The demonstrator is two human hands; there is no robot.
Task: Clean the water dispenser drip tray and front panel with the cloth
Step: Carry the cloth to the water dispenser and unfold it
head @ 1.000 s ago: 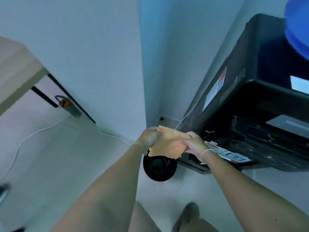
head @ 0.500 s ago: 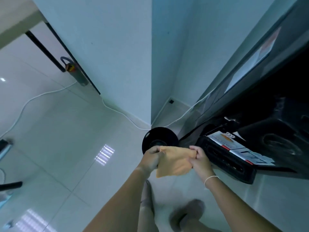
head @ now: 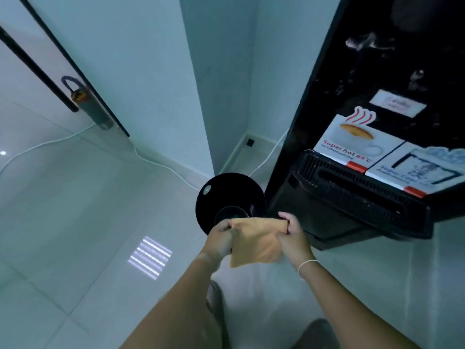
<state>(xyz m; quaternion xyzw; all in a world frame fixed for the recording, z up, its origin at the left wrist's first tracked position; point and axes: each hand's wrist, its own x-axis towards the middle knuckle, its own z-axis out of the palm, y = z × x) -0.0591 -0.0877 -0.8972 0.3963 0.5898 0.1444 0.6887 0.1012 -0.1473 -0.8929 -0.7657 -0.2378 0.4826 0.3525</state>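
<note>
Only cloth (head: 255,241) between hands (head: 254,238)

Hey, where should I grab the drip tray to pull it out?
Probably by the drip tray's front lip, coming straight from the front: it juts out from the dispenser with that long edge facing you, open underneath. Free one hand from the cloth first.

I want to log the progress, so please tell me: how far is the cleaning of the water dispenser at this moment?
Done: nothing visible yet. In hand: the left hand and right hand both hold the orange cloth stretched between them, in front of the dispenser and apart from it. Left: wiping the drip tray and the front panel, which shows light smears.
</note>
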